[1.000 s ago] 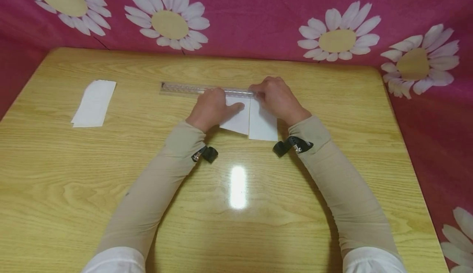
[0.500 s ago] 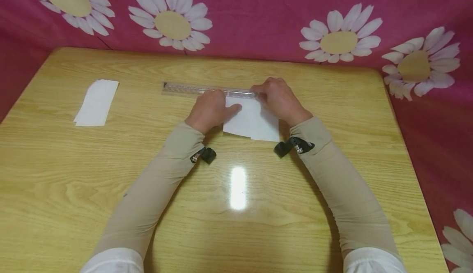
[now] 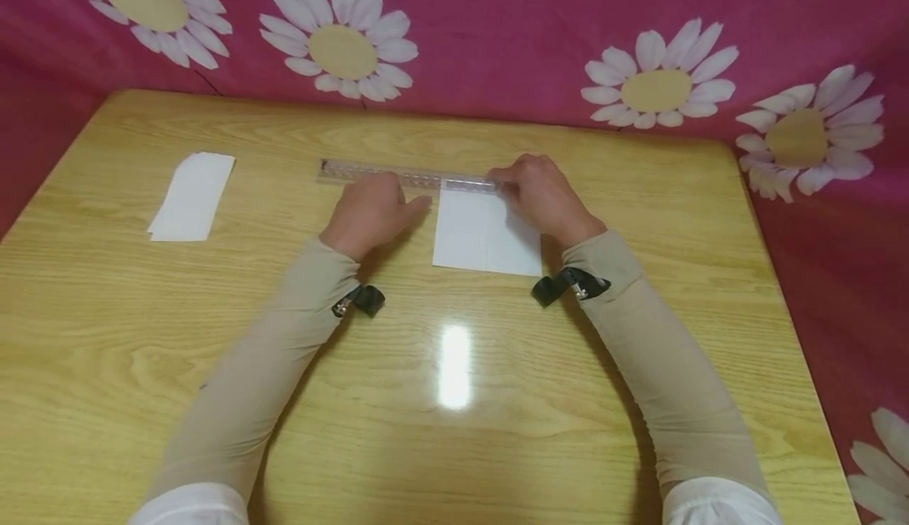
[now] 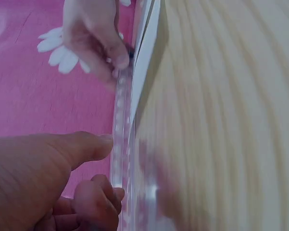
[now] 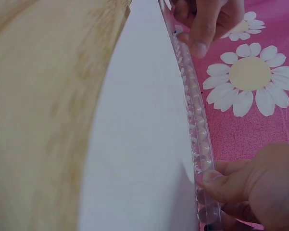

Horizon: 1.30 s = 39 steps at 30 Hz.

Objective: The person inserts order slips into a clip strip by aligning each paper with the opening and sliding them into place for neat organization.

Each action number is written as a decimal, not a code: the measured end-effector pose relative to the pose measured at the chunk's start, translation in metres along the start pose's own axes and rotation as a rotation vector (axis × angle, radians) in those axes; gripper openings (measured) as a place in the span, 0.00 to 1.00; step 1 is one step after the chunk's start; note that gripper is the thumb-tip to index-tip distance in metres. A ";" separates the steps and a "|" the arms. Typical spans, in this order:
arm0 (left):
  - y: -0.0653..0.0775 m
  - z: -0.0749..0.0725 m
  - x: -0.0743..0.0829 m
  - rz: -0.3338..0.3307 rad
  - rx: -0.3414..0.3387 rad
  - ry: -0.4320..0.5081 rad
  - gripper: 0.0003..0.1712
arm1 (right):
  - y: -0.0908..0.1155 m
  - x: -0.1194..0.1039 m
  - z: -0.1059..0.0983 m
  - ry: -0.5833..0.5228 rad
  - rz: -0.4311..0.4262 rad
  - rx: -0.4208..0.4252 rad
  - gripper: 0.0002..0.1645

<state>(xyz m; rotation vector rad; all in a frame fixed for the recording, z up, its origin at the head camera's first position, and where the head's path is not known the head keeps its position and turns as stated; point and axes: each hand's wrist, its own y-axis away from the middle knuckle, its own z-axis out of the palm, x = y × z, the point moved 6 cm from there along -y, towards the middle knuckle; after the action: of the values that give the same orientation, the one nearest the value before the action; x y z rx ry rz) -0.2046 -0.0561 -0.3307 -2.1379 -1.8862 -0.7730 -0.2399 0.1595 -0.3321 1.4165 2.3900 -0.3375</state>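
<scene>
The ruler (image 3: 408,177) lies along the paper's (image 3: 486,233) far edge; the left hand (image 3: 369,211) and the right hand (image 3: 541,193) each pinch it.

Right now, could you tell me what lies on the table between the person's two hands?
In the head view, a clear ruler spans from the left hand to the right hand; the white paper lies just before it.
</scene>
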 end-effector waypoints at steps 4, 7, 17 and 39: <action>0.005 -0.011 -0.015 -0.016 0.046 -0.007 0.35 | 0.003 0.004 0.002 0.011 0.006 0.007 0.18; 0.007 -0.020 -0.024 -0.012 0.088 -0.034 0.33 | 0.005 0.007 0.002 0.016 0.008 0.022 0.18; 0.028 -0.059 -0.060 -0.054 0.182 -0.019 0.28 | 0.006 0.004 0.002 0.019 -0.001 0.027 0.18; 0.040 -0.128 -0.173 -0.316 0.421 0.196 0.31 | 0.001 -0.001 0.002 0.036 0.014 0.024 0.19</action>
<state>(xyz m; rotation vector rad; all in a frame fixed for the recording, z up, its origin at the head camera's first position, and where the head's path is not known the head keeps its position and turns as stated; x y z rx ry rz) -0.2082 -0.2725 -0.2999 -1.4847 -2.0807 -0.5484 -0.2381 0.1579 -0.3336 1.4608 2.4113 -0.3415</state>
